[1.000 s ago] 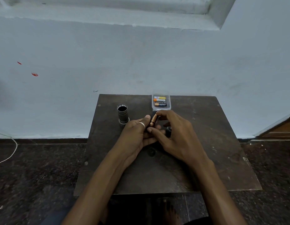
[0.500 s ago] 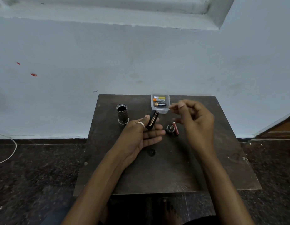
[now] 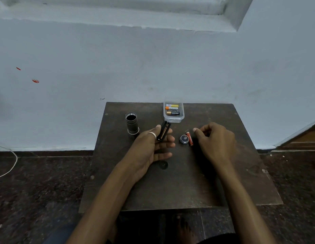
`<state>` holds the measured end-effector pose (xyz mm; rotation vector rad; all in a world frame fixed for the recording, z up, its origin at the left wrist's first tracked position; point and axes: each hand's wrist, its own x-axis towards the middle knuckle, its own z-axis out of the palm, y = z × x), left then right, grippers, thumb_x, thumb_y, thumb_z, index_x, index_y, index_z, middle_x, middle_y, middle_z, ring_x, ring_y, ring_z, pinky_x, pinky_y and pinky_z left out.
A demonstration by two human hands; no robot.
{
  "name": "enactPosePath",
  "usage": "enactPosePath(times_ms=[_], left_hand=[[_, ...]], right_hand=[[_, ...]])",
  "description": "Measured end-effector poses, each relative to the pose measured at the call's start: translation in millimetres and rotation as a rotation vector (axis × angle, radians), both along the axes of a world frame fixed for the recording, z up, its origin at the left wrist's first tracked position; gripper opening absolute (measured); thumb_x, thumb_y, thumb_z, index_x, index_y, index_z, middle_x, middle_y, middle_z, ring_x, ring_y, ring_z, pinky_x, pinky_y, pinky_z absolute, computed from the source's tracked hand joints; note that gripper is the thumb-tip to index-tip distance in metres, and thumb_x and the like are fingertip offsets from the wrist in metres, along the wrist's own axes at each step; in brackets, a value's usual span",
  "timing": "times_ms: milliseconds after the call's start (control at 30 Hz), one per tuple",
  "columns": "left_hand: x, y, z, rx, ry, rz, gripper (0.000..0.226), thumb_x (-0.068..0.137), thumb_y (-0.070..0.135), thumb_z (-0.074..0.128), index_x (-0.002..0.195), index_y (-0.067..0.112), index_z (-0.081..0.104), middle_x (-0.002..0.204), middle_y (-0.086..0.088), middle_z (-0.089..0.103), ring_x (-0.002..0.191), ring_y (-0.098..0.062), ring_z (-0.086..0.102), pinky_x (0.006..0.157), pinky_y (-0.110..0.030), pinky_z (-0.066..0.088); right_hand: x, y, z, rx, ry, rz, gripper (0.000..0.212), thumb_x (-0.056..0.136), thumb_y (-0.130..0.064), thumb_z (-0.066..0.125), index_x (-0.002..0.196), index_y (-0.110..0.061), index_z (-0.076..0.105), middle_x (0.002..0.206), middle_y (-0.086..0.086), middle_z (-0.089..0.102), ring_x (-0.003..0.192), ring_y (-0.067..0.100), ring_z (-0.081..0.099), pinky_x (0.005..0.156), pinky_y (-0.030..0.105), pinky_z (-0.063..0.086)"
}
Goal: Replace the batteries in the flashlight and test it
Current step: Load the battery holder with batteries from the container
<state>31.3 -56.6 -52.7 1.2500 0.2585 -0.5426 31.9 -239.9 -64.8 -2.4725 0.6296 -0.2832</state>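
The flashlight body point(image 3: 132, 123) stands upright on the dark table point(image 3: 179, 187), its open end up. My left hand point(image 3: 151, 147) lies palm up and holds a black battery holder point(image 3: 163, 132) between thumb and fingers. Just right of it on the table sit the round tail cap point(image 3: 184, 139) and a red battery point(image 3: 189, 138). My right hand point(image 3: 215, 140) hovers beside the red battery, fingers curled, and whether they pinch anything I cannot make out. A clear plastic box point(image 3: 173, 118) at the back holds several batteries.
A small dark round spot point(image 3: 163, 164) marks the table below my left hand. A pale wall rises right behind the table. A white cable point(image 3: 11, 166) runs over the dark floor at the left. A bare foot point(image 3: 184, 229) shows under the table's near edge.
My right hand pulled a red battery out of the holder, left it beside the tail cap, rose toward the box, then dropped back next to the red battery. The left hand stayed put.
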Motion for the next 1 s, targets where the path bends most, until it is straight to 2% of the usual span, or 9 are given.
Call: enactPosePath(times_ms=[200, 400, 467, 533, 600, 667, 733, 833, 1000], left_hand=[[1, -1, -2, 0.011, -0.021, 0.008, 0.040, 0.106, 0.034, 0.035, 0.103, 0.015, 0.070, 0.075, 0.004, 0.065, 0.076, -0.010, 0.064, 0.055, -0.025, 0.055], [1, -1, -3, -0.018, -0.007, 0.026, 0.041, 0.106, 0.034, 0.037, 0.107, 0.011, 0.071, 0.073, 0.003, 0.062, 0.073, -0.011, 0.065, 0.055, -0.024, 0.055], [2, 0, -3, -0.047, 0.008, 0.045, 0.041, 0.106, 0.033, 0.037, 0.109, 0.010, 0.070, 0.072, 0.002, 0.061, 0.069, -0.011, 0.066, 0.056, -0.024, 0.055], [2, -1, -3, -0.067, 0.018, 0.064, 0.040, 0.106, 0.033, 0.037, 0.111, 0.009, 0.069, 0.070, 0.002, 0.063, 0.065, -0.011, 0.068, 0.056, -0.023, 0.056], [3, -1, -3, -0.090, 0.021, 0.086, 0.038, 0.106, 0.032, 0.037, 0.107, 0.010, 0.068, 0.067, 0.001, 0.065, 0.063, -0.011, 0.069, 0.057, -0.023, 0.056], [4, -2, -3, -0.130, 0.029, 0.110, 0.036, 0.106, 0.031, 0.039, 0.102, 0.009, 0.068, 0.071, -0.003, 0.067, 0.067, -0.015, 0.070, 0.059, -0.026, 0.058], [4, -1, -3, -0.180, 0.035, 0.123, 0.037, 0.106, 0.030, 0.038, 0.108, 0.005, 0.066, 0.073, -0.008, 0.066, 0.070, -0.020, 0.070, 0.062, -0.029, 0.060], [2, -1, -3, -0.190, 0.031, 0.093, 0.040, 0.107, 0.031, 0.036, 0.115, 0.005, 0.064, 0.069, -0.006, 0.068, 0.068, -0.019, 0.071, 0.063, -0.029, 0.060], [3, 0, -3, -0.150, 0.005, 0.084, 0.036, 0.101, 0.038, 0.048, 0.105, 0.010, 0.071, 0.088, -0.009, 0.076, 0.082, -0.017, 0.075, 0.070, -0.031, 0.060]], right_hand=[[2, 4, -6, -0.037, -0.008, 0.048, 0.025, 0.088, -0.043, 0.069, 0.079, -0.020, 0.073, 0.083, 0.002, 0.075, 0.088, 0.026, 0.067, 0.069, 0.029, 0.042], [1, 6, -3, 0.067, -0.138, 0.044, 0.025, 0.094, -0.039, 0.064, 0.081, -0.018, 0.069, 0.067, -0.012, 0.060, 0.077, 0.015, 0.063, 0.064, 0.024, 0.036], [-1, 11, 5, 0.140, -0.251, 0.078, 0.025, 0.095, -0.038, 0.063, 0.079, -0.020, 0.069, 0.066, -0.015, 0.062, 0.071, 0.008, 0.063, 0.057, 0.012, 0.036], [-5, 19, 13, 0.260, -0.332, 0.180, 0.022, 0.092, -0.040, 0.068, 0.083, -0.021, 0.072, 0.072, -0.012, 0.069, 0.071, 0.005, 0.065, 0.060, 0.005, 0.040], [-8, 29, 17, 0.359, -0.311, 0.347, 0.022, 0.084, -0.042, 0.076, 0.095, -0.023, 0.074, 0.084, -0.012, 0.073, 0.080, 0.000, 0.068, 0.065, 0.007, 0.047], [-11, 36, 15, 0.386, -0.222, 0.496, 0.043, 0.073, -0.044, 0.084, 0.109, -0.027, 0.070, 0.099, -0.018, 0.071, 0.092, -0.005, 0.067, 0.069, 0.010, 0.051], [-11, 39, 10, 0.343, -0.173, 0.591, 0.061, 0.067, -0.042, 0.089, 0.121, -0.027, 0.065, 0.108, -0.020, 0.067, 0.096, -0.009, 0.063, 0.073, 0.008, 0.050], [-10, 41, 6, 0.260, -0.223, 0.633, 0.063, 0.070, -0.035, 0.089, 0.127, -0.023, 0.063, 0.113, -0.016, 0.067, 0.101, -0.010, 0.060, 0.077, 0.006, 0.048], [-9, 40, 3, 0.191, -0.362, 0.602, 0.057, 0.076, -0.029, 0.084, 0.129, -0.019, 0.064, 0.119, -0.008, 0.069, 0.108, -0.002, 0.061, 0.084, 0.011, 0.051]])
